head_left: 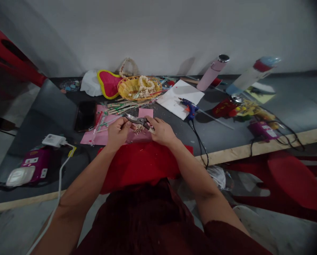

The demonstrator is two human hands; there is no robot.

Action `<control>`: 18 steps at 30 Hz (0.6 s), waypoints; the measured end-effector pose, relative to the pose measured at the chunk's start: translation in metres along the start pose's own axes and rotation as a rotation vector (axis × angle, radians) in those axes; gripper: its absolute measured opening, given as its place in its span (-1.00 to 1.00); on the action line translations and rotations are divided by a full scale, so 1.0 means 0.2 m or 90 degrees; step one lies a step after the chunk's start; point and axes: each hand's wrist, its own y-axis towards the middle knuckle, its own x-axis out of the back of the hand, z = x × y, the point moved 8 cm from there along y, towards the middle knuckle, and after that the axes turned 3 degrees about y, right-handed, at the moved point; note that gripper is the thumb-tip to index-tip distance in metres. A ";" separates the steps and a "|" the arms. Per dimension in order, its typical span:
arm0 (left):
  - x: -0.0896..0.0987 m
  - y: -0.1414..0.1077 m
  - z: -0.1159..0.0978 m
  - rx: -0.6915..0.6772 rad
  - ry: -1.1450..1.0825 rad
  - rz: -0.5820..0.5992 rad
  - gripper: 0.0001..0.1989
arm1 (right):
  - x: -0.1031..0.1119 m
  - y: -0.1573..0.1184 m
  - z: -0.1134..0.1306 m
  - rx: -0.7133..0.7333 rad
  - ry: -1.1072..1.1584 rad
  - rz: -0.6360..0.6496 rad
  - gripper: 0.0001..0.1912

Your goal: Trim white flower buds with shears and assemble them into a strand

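Holding shears [142,120], blades [130,117] left
Right hand [163,132] grips handles; left hand [117,132] pinched closed, contents unclear, maybe steadying something.

Beyond the fingers [125,124], a magenta cushion [110,84] has a yellow border, beside a golden-yellow woven basket [125,92]; nearer than the fingers, the cloth [141,161] is bright red, flecked with pale specks.

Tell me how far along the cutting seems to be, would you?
Apparently done: the small pale pieces heaped between the hands. In hand: the right hand holds the pruning shears, blades beside the left hand. Probably remaining: the long sticks beyond.
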 end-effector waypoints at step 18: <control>0.02 0.01 0.01 0.016 0.030 -0.040 -0.83 | -0.02 0.01 -0.04 -0.021 0.005 0.001 -0.37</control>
